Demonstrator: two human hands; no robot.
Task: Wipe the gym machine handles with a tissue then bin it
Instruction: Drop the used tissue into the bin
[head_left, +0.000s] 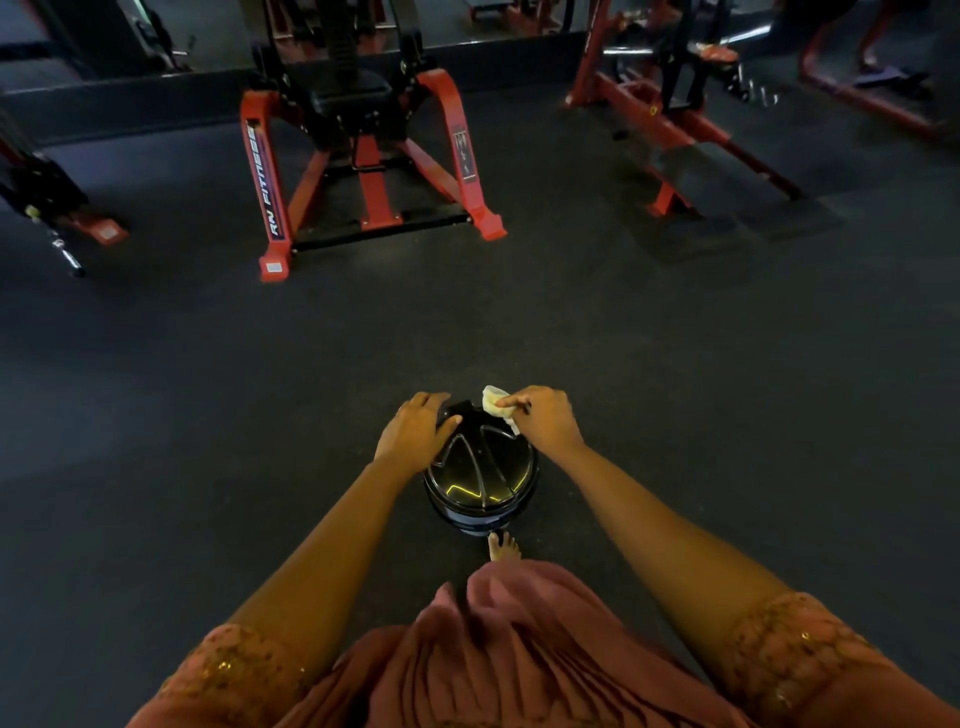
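A small round black bin (480, 480) with a shiny domed lid stands on the dark floor right in front of me. My left hand (415, 428) rests on the lid's far left edge, fingers curved over the rim. My right hand (543, 418) pinches a crumpled pale tissue (496, 408) just above the lid's far right edge. The lid looks closed or only slightly lifted; I cannot tell which.
A red and black gym machine (363, 156) marked "RN FITNESS" stands ahead at the left centre. Another red machine frame (675, 135) stands to the right, and part of a third (57, 208) at the far left. My bare foot (503, 545) is beside the bin's near side.
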